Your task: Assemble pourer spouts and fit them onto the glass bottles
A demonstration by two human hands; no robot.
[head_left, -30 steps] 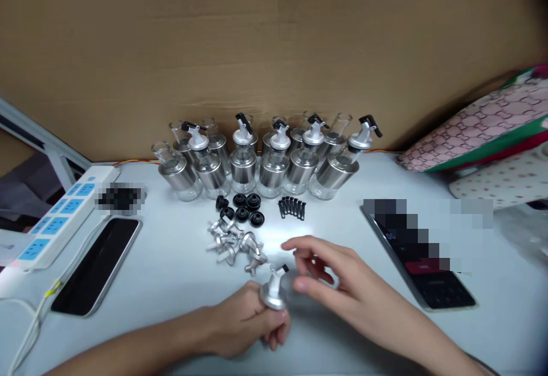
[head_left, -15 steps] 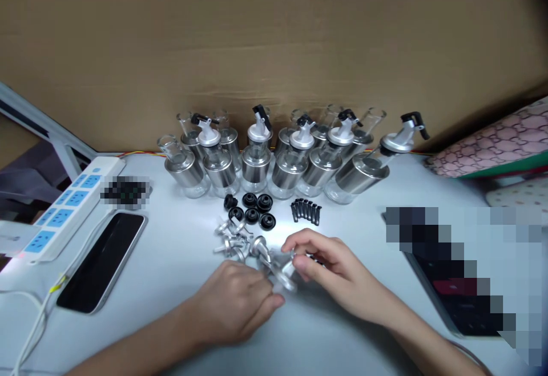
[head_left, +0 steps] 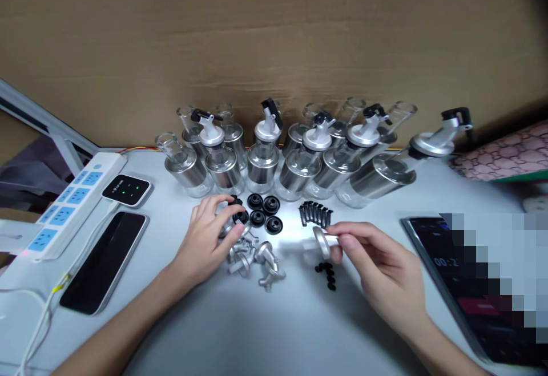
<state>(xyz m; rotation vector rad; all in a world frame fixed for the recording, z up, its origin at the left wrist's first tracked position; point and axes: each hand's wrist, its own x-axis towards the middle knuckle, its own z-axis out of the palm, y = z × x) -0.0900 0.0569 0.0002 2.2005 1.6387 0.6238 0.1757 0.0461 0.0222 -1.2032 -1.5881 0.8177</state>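
My right hand (head_left: 385, 273) pinches a silver pourer spout (head_left: 322, 243), its disc facing left, over the table. My left hand (head_left: 209, 239) has its fingers apart, with the fingertips over a black ribbed stopper (head_left: 241, 216); whether they touch it I cannot tell. More round black stoppers (head_left: 257, 218) lie just right of those fingertips. Below them is a loose heap of silver pourer spouts (head_left: 266, 256). Small black levers (head_left: 315, 214) stand in a row beyond my right hand, and tiny black caps (head_left: 330, 279) lie beneath it.
Glass bottles with steel bands (head_left: 262, 168) line the back, several topped with silver pourers (head_left: 268, 130). On the left are a power strip (head_left: 79, 199), a small black device (head_left: 127, 190) and a phone (head_left: 104, 262). A large dark screen (head_left: 445, 284) lies at right. Cardboard (head_left: 274, 33) forms the back wall.
My left hand has moved up and left from the spouts to the black stoppers, its fingers spreading. My right hand has moved right, carrying a spout away from the heap.
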